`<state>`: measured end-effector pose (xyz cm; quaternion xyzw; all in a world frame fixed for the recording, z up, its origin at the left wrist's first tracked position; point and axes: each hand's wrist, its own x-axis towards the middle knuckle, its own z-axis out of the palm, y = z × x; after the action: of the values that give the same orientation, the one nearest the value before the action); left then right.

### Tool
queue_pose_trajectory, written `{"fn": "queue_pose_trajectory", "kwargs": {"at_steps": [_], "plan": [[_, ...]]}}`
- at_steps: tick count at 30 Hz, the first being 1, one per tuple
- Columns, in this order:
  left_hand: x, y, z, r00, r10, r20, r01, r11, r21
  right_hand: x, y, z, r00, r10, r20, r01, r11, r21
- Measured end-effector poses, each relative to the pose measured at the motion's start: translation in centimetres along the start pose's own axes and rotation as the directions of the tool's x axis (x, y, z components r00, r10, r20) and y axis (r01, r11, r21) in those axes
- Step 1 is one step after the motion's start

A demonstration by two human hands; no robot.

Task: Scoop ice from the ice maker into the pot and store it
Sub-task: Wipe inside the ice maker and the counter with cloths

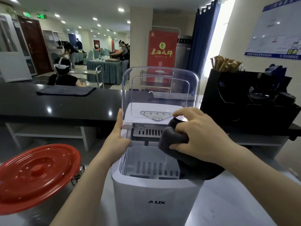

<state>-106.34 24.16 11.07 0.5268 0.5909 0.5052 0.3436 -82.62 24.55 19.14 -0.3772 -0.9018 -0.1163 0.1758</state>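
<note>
Left hand grip flat against clear lid, propping it up for access. Right hand grip clenched on dark cloth, over ice maker basket, likely wiping. Red-lidded pot left of grips, closed.

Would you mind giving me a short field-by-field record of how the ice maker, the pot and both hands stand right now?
ice maker: white, on the counter, centre
clear lid: raised, upright
ice basket: no ice visible in the part shown
left hand: open, flat against the lid's left edge
right hand: closed on a dark cloth over the basket's right side
pot: metal, left of the ice maker
pot lid: red, on the pot
scoop: not seen
</note>
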Motion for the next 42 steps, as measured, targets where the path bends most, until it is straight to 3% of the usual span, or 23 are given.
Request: {"fn": "queue_pose_trajectory", "kwargs": {"at_steps": [4,6,9,12,14,16,19,24,28,30,32,34,42], "plan": [[0.0,-0.1,0.0,1.0,0.006,-0.003,-0.006,1.0,0.004,0.1,-0.6,0.8,0.986,0.088,0.139,-0.14,0.894,0.425],[0.1,-0.2,0.0,1.0,0.01,-0.001,-0.01,1.0,0.008,0.1,-0.4,2.2,0.974,0.138,0.179,-0.22,0.77,0.599],[0.1,-0.2,0.0,1.0,0.022,0.005,-0.023,1.0,0.01,0.0,-0.2,3.5,0.964,0.089,0.251,-0.26,0.515,0.817],[0.1,-0.1,0.1,1.0,0.026,0.005,-0.026,1.0,0.015,0.0,-0.2,3.4,0.973,-0.004,0.229,-0.216,0.311,0.925],[0.0,0.0,0.2,1.0,0.03,0.006,-0.03,0.999,0.021,-0.1,-0.1,3.4,0.981,0.031,0.19,-0.192,0.207,0.959],[0.0,0.0,0.2,0.999,0.031,0.007,-0.031,0.999,0.014,-0.1,-0.1,3.5,0.983,0.104,0.151,-0.167,0.167,0.972],[0.0,0.1,0.2,1.0,0.028,0.009,-0.029,1.0,0.007,-0.3,-0.1,3.4,0.976,0.176,0.124,-0.161,0.209,0.965],[0.0,0.0,0.2,1.0,0.027,0.006,-0.027,1.0,0.002,0.2,-0.5,2.3,0.976,0.172,0.134,-0.186,0.336,0.923],[0.0,0.1,0.3,0.999,0.033,-0.001,-0.033,0.999,0.007,2.4,-1.7,3.5,0.951,0.295,-0.089,-0.139,0.668,0.731],[-0.1,0.1,0.3,0.999,0.033,0.003,-0.033,0.999,0.009,3.3,-2.6,5.0,0.91,0.352,-0.219,-0.154,0.778,0.609],[0.0,0.1,0.2,0.999,0.035,0.008,-0.036,0.999,0.013,3.9,-3.6,7.0,0.916,0.33,-0.226,-0.196,0.863,0.466],[0.1,-0.2,0.0,0.999,0.036,0.004,-0.036,0.999,0.023,4.5,-4.2,9.0,0.946,0.218,-0.239,-0.158,0.956,0.246],[0.6,-0.8,-0.1,0.999,0.034,0.002,-0.034,0.999,0.039,5.9,-4.5,11.8,0.971,0.011,-0.239,-0.037,0.994,-0.104]]}}
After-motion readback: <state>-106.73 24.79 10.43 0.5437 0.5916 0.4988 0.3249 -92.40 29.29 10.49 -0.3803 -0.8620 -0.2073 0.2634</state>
